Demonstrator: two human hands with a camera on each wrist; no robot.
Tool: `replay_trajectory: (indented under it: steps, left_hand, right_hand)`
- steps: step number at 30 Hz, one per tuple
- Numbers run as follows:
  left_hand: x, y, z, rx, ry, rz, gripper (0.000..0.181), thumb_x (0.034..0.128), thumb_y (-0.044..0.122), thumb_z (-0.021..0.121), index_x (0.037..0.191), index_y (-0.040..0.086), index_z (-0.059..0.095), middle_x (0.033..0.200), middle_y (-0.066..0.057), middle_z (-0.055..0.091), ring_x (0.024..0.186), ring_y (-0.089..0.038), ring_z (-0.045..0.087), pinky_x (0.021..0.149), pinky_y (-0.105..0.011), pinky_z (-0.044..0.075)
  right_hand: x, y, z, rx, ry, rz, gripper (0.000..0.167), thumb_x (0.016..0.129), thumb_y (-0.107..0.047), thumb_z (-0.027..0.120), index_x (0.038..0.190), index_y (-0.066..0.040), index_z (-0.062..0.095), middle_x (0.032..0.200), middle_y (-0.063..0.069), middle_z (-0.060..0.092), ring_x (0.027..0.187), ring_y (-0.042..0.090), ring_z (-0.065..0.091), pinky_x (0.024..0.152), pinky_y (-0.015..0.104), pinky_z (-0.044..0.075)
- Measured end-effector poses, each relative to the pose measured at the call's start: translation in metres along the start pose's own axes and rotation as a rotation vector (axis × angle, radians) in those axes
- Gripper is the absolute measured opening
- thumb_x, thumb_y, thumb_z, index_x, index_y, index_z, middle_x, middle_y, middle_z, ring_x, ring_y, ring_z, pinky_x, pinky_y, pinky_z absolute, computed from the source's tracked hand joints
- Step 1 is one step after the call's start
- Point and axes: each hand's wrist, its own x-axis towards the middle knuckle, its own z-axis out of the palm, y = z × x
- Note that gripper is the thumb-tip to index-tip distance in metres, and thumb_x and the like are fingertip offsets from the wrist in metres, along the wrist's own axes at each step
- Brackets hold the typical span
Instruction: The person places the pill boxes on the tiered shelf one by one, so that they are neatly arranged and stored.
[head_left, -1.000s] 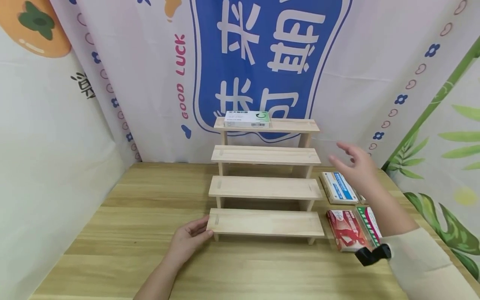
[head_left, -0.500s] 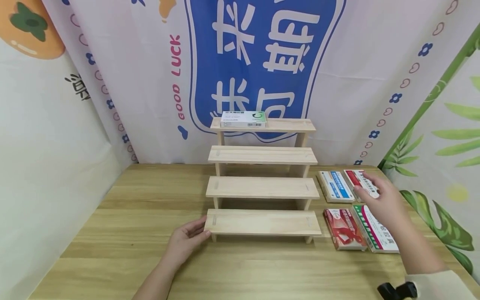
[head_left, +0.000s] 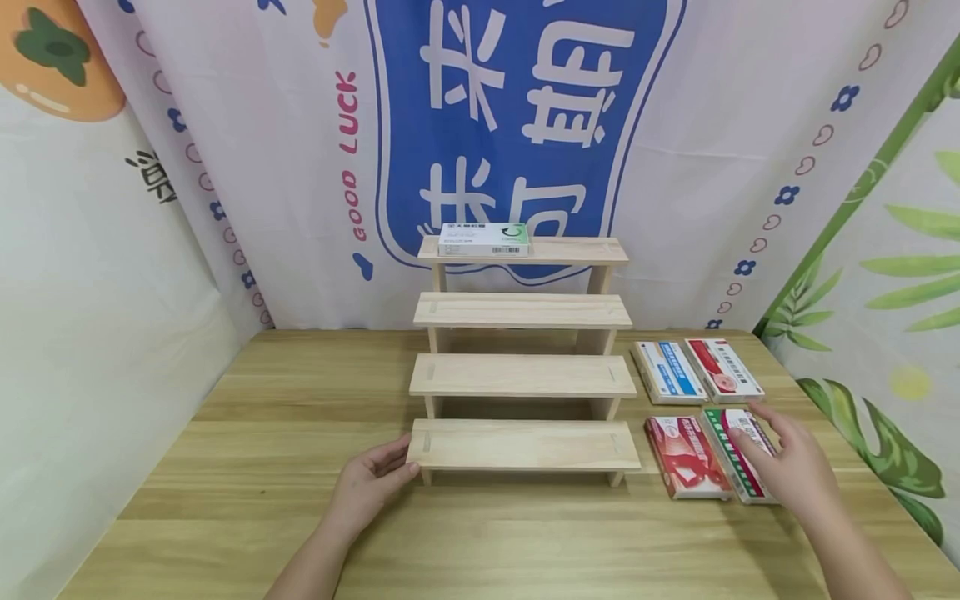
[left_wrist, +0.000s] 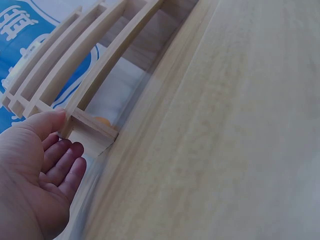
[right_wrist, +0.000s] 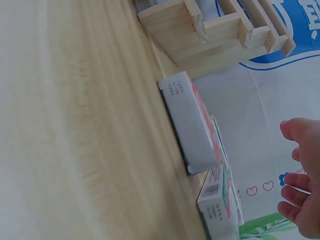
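A four-tier wooden step shelf [head_left: 525, 446] stands mid-table in the head view. My left hand [head_left: 367, 487] grips the left end of its lowest board; in the left wrist view the thumb of that hand [left_wrist: 35, 175] lies on the board's corner, with fingers curled below. My right hand [head_left: 798, 467] hovers over a green-and-white medicine box [head_left: 726, 450], partly covering it. Thumb and fingers are apart, and the right wrist view shows this hand [right_wrist: 304, 180] above the boxes, holding nothing. Beside that box lies a red medicine box [head_left: 686, 458].
Behind these lie a blue-and-white medicine box [head_left: 669, 372] and a red-and-white one [head_left: 723, 371]. A white-and-green box [head_left: 480, 240] rests on the shelf's top tier, at its left. A printed cloth [head_left: 300, 167] hangs behind the wooden table [head_left: 247, 467].
My right hand has come down and toward me, from beside the upper tiers, past the red-and-white box, to over the green-and-white box. The left hand keeps its grip on the shelf.
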Motion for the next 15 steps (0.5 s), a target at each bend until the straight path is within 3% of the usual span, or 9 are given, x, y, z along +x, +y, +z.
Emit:
replay_trajectory:
  steps: [6,15]
  left_hand:
    - [-0.001,0.0,0.0,-0.013,-0.004,-0.004,0.05,0.0872,0.017,0.074,0.13,-0.001,0.059,0.137,-0.018,0.059,0.121,-0.032,0.061,0.096,-0.028,0.056]
    - [-0.001,0.001,0.0,-0.015,0.0,-0.006,0.049,0.0874,0.016,0.074,0.13,-0.002,0.059,0.136,-0.018,0.059,0.121,-0.032,0.061,0.097,-0.028,0.056]
  right_hand:
    - [-0.01,0.014,0.002,0.012,-0.051,0.088,0.073,0.098,-0.045,0.053,0.147,0.005,0.033,0.143,0.043,0.03,0.127,0.062,0.03,0.097,0.076,0.03]
    - [-0.025,0.038,0.01,-0.069,-0.034,0.067,0.076,0.095,-0.045,0.06,0.141,0.011,0.038,0.135,0.044,0.036,0.12,0.06,0.036,0.093,0.075,0.034]
